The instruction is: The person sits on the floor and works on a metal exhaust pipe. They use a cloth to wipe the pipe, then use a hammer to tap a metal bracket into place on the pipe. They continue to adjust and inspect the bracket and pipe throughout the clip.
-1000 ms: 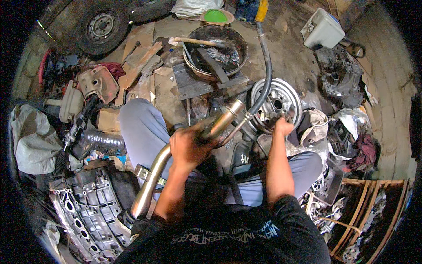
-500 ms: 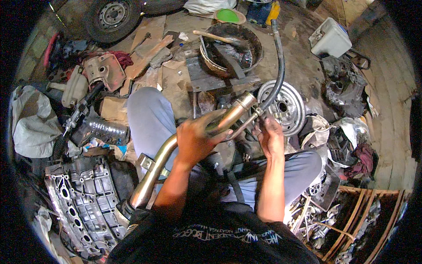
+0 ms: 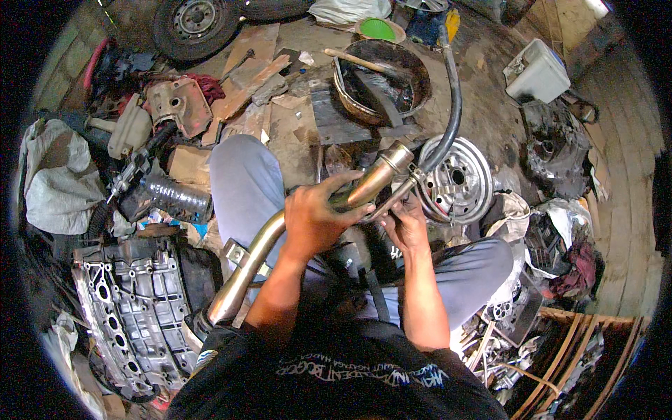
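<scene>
A bent metal pipe (image 3: pixel 262 245) is held slantwise across the left leg (image 3: pixel 241 171), its upper end near a silver wheel rim (image 3: pixel 474 199). In view, the rim is partly crossed by a black hose (image 3: pixel 456 105). The pipe is grasped by the left hand (image 3: pixel 313 220). The right hand (image 3: pixel 408 222) is placed, fingers bent, at a thin tube (image 3: pixel 393 199); whether the tube is gripped cannot be told.

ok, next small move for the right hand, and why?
I'd probably bring the right hand slightly up along the thin tube to the clamp. The black hose meets the tube there, the hand is just below it, and the left hand grips the metal pipe, which should steady things. Clamp tightness can't be seen.
</scene>
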A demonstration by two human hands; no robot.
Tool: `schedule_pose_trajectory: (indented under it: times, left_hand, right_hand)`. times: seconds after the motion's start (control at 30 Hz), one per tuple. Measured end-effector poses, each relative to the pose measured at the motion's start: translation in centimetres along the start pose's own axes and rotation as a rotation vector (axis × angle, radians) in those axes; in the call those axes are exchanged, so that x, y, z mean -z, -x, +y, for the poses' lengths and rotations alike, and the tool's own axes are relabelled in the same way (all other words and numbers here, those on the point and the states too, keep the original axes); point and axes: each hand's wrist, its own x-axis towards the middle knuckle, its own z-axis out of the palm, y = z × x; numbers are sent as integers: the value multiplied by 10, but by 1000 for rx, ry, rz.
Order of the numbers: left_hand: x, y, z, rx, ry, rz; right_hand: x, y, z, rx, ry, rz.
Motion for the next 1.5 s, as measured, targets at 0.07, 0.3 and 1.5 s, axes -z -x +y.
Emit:
schedule_pose_trajectory:
  times: [0.07,0.3,1.5]
  left_hand:
    - [2,0,2,11,9,-29]
    - [1,5,-5,-81,67,-266]
    - [-27,14,-9,-97,-167,-26]
  right_hand:
    - [6,-3,5,-47,-49,-14]
    - [23,-3,14,-97,-198,-303]
    - [40,10,-14,-146,1020,-13]
